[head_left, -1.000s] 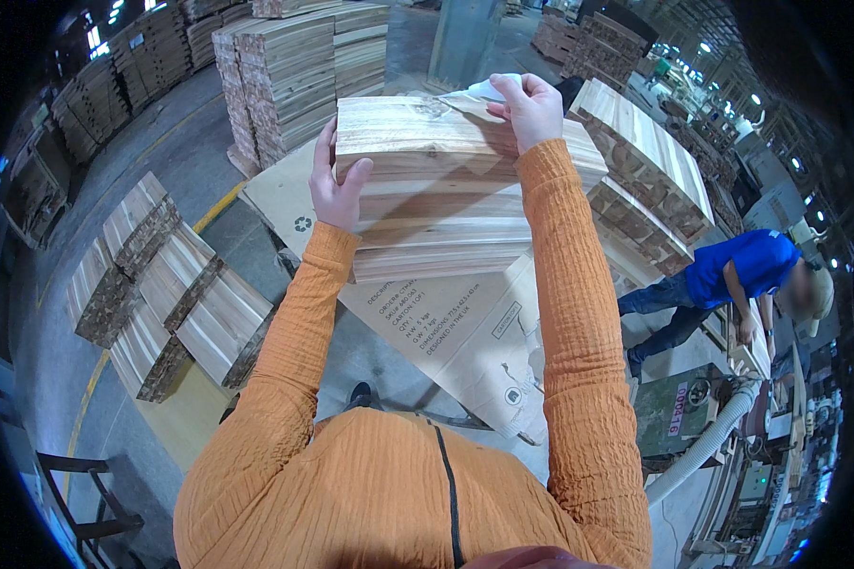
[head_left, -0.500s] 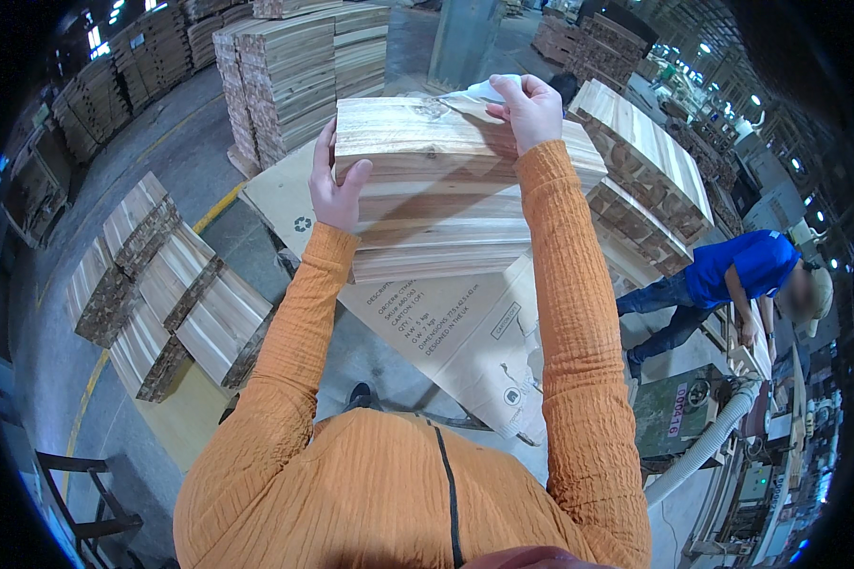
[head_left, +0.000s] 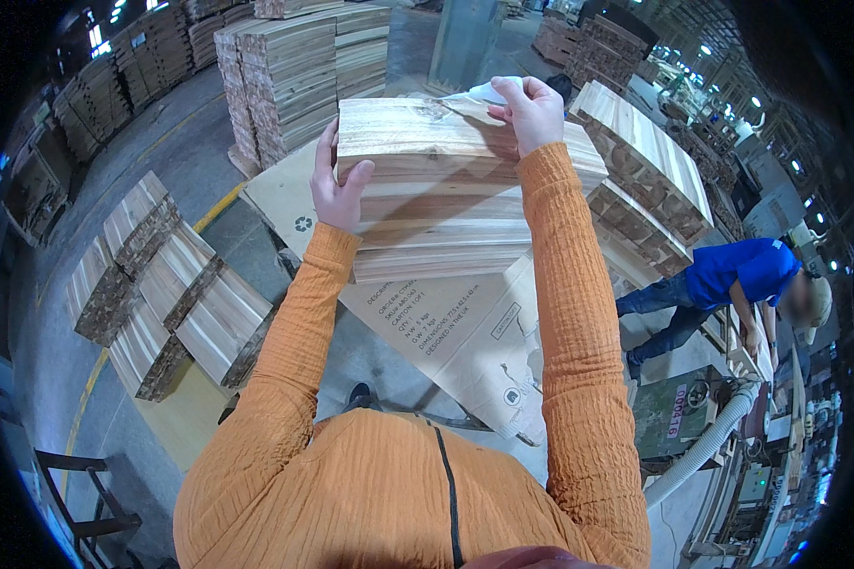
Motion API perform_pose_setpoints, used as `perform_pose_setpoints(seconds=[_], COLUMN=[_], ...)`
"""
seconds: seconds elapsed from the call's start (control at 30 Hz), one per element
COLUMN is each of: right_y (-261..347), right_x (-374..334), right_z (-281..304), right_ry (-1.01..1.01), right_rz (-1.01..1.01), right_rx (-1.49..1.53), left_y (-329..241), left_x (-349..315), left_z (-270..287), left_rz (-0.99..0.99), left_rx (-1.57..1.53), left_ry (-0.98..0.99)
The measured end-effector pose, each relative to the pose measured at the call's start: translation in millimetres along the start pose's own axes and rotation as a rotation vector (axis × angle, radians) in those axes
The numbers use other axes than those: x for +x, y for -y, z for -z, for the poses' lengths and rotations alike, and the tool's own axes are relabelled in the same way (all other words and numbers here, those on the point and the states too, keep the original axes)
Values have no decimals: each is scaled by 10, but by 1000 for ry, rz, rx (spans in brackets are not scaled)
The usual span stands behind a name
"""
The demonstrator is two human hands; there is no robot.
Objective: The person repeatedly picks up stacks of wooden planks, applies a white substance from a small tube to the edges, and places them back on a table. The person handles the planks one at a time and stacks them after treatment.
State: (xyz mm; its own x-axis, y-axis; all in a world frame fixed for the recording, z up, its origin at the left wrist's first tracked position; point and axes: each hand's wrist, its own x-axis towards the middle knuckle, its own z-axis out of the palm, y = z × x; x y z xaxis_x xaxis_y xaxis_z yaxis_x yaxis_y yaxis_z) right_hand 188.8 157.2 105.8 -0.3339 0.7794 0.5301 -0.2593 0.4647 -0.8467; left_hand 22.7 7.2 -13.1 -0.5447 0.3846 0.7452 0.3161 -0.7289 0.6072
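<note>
A stack of pale wooden boards [head_left: 436, 228] lies in front of me on a flattened brown carton [head_left: 446, 327]. My left hand [head_left: 339, 185] is closed round the left end of the top wooden board [head_left: 389, 128], its thumb on the near side. Above that board's far edge, my right hand [head_left: 533, 112] pinches a thin white tapering tool [head_left: 489, 92]; its exact kind is unclear. The tool's narrow end points left and meets the top face by a dark knot [head_left: 434, 111]. Part of the tool is hidden by my fingers.
More board stacks stand at the far left [head_left: 299, 76], on the right [head_left: 645, 156] and low on the left [head_left: 176, 294]. A person in blue [head_left: 740, 275] bends over a machine at the right. A ribbed grey hose [head_left: 707, 455] runs beside it.
My hands stay nearly in place, with the white tool still at the knot. At the right, the person in blue has shifted their arms and body slightly.
</note>
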Motion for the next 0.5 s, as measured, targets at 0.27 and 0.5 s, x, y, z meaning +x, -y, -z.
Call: perform_pose_setpoints(seconds=[0.27, 0.5], right_y=[-11, 10], right_x=[-19, -51], right_z=[19, 17], right_ry=[93, 118], right_rz=[8, 19], right_rx=[45, 13], left_y=[-18, -26], left_x=[2, -14], left_z=[-9, 3], left_rz=[-32, -34], left_rx=[5, 25], left_ry=[7, 13])
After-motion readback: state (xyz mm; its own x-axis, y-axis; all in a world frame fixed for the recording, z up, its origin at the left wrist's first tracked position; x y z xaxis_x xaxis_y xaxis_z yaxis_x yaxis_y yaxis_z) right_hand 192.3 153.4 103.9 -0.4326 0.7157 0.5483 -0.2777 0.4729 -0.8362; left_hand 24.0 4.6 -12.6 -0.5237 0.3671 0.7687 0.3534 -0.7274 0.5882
